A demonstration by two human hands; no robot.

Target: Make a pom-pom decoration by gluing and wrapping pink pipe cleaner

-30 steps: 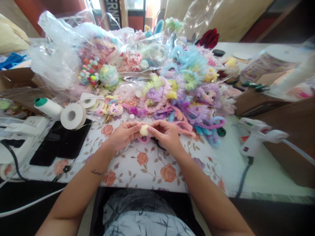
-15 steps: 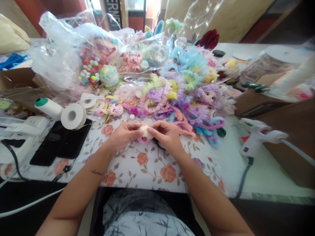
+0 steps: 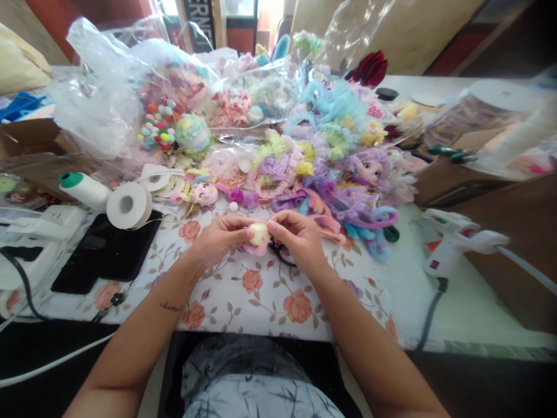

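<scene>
I am pinching a round, pale-yellow, fuzzy piece [image 3: 259,233] in my left hand [image 3: 220,239], seven o'clock of centre. My right hand [image 3: 301,239], fingertips nearly closed, grip unclear, is shifting toward two o'clock, presumably leaving left-side support.

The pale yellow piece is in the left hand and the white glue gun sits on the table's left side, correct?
Wrong side: the head view shows the white glue gun on the right side of the table; the pale yellow piece is in the left hand.
</scene>
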